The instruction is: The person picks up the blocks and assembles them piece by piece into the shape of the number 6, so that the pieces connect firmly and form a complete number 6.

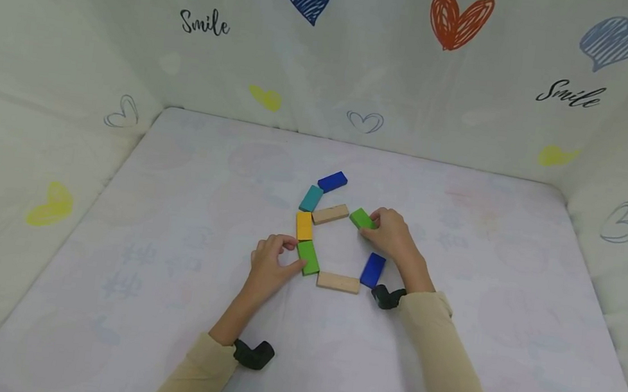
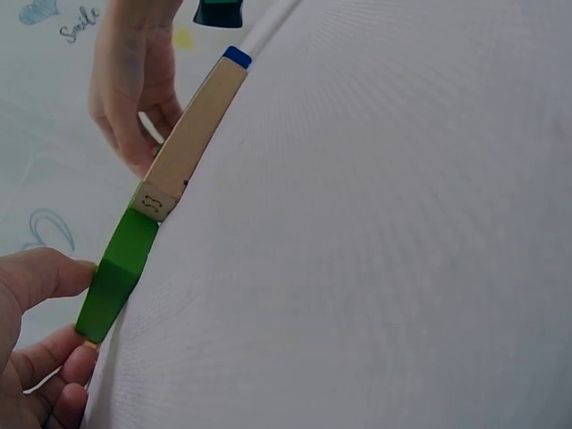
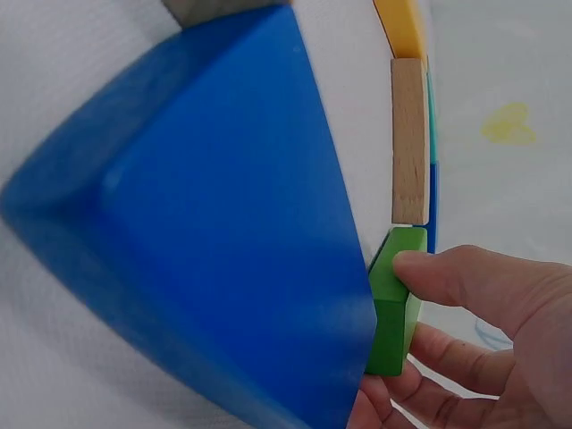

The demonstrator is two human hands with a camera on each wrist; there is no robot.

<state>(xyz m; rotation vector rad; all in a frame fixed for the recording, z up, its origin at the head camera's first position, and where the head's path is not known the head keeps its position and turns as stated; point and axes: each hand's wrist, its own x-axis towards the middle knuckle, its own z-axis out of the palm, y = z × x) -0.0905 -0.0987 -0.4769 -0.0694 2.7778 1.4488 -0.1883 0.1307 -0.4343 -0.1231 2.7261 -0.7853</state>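
My left hand (image 1: pixel 273 267) pinches a green block (image 1: pixel 308 258) at the left of a ring of flat blocks on the table. Its thumb and fingers show on this block in the left wrist view. A yellow block (image 1: pixel 304 226) touches its far end. My right hand (image 1: pixel 393 234) grips a second green block (image 1: pixel 362 219) by its right end. That block lies just right of a plain wooden block (image 1: pixel 331 214), with a slight gap in the head view. Nearer me, a blue block (image 1: pixel 373 270) touches or nearly touches another wooden block (image 1: pixel 338 282) along the front.
A teal block (image 1: pixel 311 198) and another blue block (image 1: pixel 332 181) lead away from the ring at the back. Beneath everything is a white-covered table (image 1: pixel 133 305). A heart-printed curtain (image 1: pixel 329 62) hangs behind it and at both sides.
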